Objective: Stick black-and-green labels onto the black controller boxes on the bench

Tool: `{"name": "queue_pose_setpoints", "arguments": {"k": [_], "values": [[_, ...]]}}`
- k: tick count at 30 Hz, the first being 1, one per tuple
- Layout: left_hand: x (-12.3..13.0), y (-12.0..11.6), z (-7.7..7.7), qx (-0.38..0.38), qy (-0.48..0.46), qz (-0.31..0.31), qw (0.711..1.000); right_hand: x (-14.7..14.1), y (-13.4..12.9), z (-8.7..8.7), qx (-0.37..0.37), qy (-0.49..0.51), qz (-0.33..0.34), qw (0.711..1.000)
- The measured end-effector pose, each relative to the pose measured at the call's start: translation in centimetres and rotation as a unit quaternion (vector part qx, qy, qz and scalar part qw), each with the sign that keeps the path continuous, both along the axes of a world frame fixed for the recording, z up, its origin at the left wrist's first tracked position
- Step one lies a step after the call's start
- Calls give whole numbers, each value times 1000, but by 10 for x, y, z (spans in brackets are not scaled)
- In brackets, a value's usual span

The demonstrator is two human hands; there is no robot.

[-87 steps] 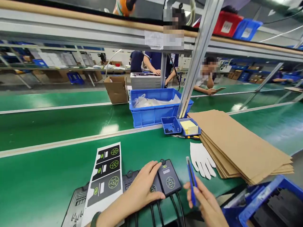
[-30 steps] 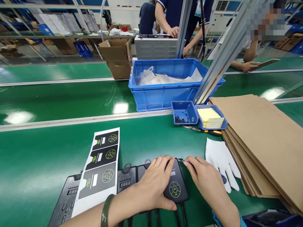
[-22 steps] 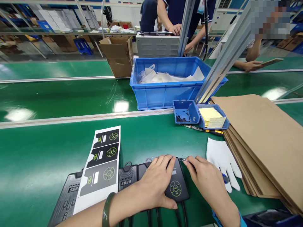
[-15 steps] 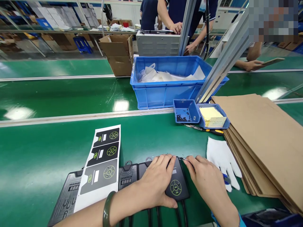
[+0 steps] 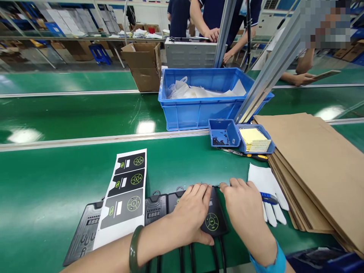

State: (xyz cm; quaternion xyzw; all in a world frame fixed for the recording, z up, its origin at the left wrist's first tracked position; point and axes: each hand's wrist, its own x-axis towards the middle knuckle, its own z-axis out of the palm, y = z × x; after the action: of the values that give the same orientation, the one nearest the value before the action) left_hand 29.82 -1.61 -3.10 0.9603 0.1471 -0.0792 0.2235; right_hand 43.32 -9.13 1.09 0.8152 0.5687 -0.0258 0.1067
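Observation:
My left hand (image 5: 187, 218) spans a black controller box (image 5: 222, 222) with a round green-lined button label, its fingers at the top edge and its thumb near the bottom, gripping it against the table. In my closed right hand (image 5: 243, 206) is a knife with a blue handle (image 5: 269, 198), whose end sticks out behind the hand. Its tip meets the controller's upper right corner, mostly hidden by my fingers. More controllers (image 5: 156, 209) lie to the left. A sheet of dark panel stickers (image 5: 122, 208) rests over some of them.
A white glove (image 5: 260, 174) lies right of my right hand, beside stacked cardboard sheets (image 5: 313, 163). Behind are a small blue screw bin (image 5: 224, 132), a bin of yellow paper slips (image 5: 254, 138), a yellow-black screwdriver (image 5: 257, 157) and a large blue crate (image 5: 187, 113). People stand beyond.
My right hand has turned and shifted slightly up, so more of the knife's blue handle shows behind it. The blade tip is less visible. My left hand stays on the controller box.

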Motion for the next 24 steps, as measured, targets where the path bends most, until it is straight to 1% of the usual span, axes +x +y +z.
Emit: {"name": "queue_pose_setpoints", "arguments": {"k": [4, 8, 10, 15, 18, 21, 24], "values": [[0, 0, 1, 5, -13, -1, 1000, 25, 0, -6, -24, 74, 14, 997], [-1, 0, 0, 4, -34, -5, 999, 44, -4, -16, -11, 173, 8, 985], [-1, 1, -2, 4, -43, -6, 999, 47, -5, -19, 1, 192, 6, 981], [0, 2, -3, 3, -45, -8, 999, 46, -6, -20, -1, 180, 7, 984], [0, 3, -3, -5, -36, -7, 999, 47, -6, -19, -10, 210, -5, 978], [-2, 4, -4, -9, -47, -9, 999, 50, -7, -21, -16, 252, -12, 968], [-3, 4, -3, -15, -51, -10, 999, 51, -9, -23, -8, 281, -17, 960]]}}
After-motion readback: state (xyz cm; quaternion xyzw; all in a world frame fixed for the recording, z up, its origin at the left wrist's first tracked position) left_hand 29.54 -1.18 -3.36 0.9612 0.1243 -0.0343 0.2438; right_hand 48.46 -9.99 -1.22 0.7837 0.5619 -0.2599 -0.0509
